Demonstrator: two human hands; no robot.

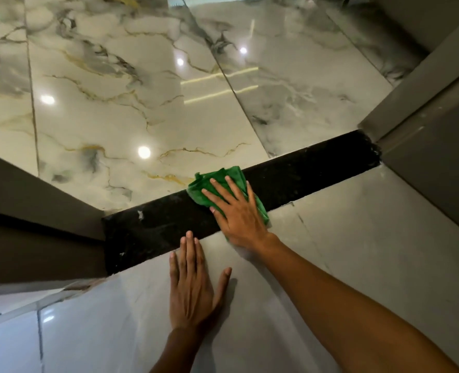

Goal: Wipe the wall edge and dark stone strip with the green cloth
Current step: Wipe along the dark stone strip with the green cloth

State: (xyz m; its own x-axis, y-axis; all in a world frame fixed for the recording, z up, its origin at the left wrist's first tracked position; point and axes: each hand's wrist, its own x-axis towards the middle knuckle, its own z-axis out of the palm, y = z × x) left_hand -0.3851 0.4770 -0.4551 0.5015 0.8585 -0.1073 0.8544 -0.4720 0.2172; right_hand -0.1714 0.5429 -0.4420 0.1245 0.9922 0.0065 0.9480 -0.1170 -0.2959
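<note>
A dark stone strip (303, 168) runs diagonally across the middle of the head view, from the grey wall on the left to the grey wall on the right. The green cloth (212, 184) lies bunched on the strip near its middle. My right hand (236, 211) presses flat on the cloth, fingers spread, palm reaching over the strip's near edge. My left hand (192, 286) rests flat on the pale grey tile (357, 251) just below the strip, holding nothing. White specks dot the strip's left part (141, 214).
Glossy marble tiles (115, 103) with gold and grey veins and light reflections spread beyond the strip. A grey wall edge (34, 211) closes the left end of the strip. Another grey wall corner (416, 125) stands at the right end.
</note>
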